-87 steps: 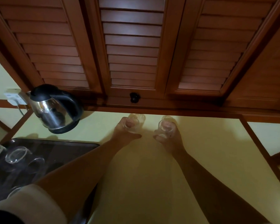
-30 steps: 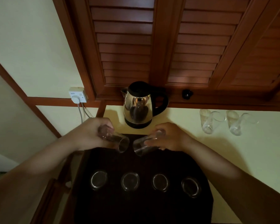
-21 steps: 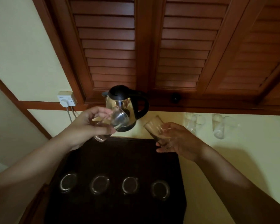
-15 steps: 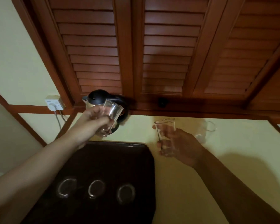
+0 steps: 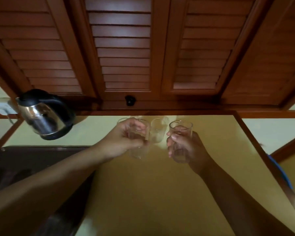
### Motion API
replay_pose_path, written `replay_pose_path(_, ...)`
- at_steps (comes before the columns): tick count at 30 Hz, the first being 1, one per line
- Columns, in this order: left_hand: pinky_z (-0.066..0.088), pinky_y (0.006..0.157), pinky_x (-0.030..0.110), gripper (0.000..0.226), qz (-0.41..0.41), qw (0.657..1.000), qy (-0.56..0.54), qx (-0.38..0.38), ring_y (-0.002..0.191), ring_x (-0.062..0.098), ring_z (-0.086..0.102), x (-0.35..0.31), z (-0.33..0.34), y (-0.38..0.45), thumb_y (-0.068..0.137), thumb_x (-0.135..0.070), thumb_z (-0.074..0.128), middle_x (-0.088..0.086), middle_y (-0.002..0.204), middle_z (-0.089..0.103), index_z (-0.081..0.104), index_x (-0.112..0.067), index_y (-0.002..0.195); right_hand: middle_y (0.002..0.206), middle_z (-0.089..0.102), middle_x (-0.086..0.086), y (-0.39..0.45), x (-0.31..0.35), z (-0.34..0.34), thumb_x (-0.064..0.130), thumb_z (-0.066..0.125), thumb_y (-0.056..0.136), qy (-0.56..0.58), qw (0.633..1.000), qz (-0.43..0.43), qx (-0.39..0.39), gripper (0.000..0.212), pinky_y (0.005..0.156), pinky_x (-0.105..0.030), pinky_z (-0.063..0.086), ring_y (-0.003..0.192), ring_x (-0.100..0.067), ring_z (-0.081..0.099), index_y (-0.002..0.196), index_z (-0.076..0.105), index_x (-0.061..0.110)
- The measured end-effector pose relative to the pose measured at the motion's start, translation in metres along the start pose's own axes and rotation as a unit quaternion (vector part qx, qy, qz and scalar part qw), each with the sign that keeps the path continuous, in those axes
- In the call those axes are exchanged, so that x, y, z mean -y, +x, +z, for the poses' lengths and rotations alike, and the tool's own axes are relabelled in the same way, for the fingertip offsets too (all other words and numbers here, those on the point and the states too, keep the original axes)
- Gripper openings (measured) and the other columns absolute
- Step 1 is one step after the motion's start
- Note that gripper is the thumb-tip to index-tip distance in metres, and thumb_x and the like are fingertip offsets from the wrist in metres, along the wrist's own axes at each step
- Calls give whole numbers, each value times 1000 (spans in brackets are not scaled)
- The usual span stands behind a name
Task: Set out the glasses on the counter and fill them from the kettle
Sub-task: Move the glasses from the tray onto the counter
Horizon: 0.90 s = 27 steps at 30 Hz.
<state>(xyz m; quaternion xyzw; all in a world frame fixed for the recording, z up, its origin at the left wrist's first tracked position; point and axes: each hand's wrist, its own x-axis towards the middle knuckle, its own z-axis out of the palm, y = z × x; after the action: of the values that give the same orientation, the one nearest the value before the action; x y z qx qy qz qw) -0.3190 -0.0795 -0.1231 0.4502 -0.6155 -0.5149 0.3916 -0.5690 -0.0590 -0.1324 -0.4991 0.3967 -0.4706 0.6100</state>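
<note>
Above the pale yellow tabletop [image 5: 143,193], under louvred wooden cabinet doors [image 5: 124,48], a person carries two clear drinking glasses toward the back edge, one in each of the hands. At 12 o'clock in the head view, the left hand [image 5: 124,138] has its fingers curled round the middle of one glass [image 5: 140,133], which looks slightly tilted, while the right hand [image 5: 182,147] grips the lower half of a second glass [image 5: 180,132], held upright with its rim free. Between and just behind them stands at least one more glass [image 5: 157,132] already on the tabletop; blur makes a count uncertain. A steel kettle [image 5: 44,116] with black lid and handle sits at 10 o'clock, beside a dark tray [image 5: 32,160] at 9 o'clock. The glasses appear thin-walled, light, rigid and smooth, so likely slippery and quick to chip if knocked together; a wrap round the body, clear of the rim, seems the safer hold, with each set down base-first and apart from its neighbours. The kettle, probably heavy if full, is best taken by its handle.
</note>
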Motion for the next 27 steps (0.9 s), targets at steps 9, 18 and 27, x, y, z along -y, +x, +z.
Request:
replay_pose_path(9, 56, 90, 57, 53, 6, 998, -61, 5, 91, 25, 60, 23, 135, 71, 55, -16, 91, 9, 97, 61, 58, -11, 96, 92, 75, 3, 4, -7, -110, 40, 76, 72, -4, 994, -46, -100, 40, 75, -38, 52, 81, -17, 71, 110, 73, 28)
replay_pose_path(18, 62, 89, 47, 53, -18, 989, 54, -140, 95, 13, 71, 50, 198, 131, 62, -27, 93, 1, 108, 74, 65, -12, 103, 108, 60, -15, 24, -57, -209, 28, 76, 96, -139, 968, -145, -148, 58, 83, -40, 53, 95, -24, 63, 129, 48, -10)
replay_pose_path(27, 60, 82, 29, 54, -33, 982, 76, -170, 96, 12, 72, 73, 218, 152, 62, -19, 99, 5, 107, 75, 63, -9, 102, 111, 66, -1, 43, -83, -234, 56, 78, 90, -192, 952, -153, -183, 72, 96, -63, 53, 105, -30, 67, 128, 53, 0)
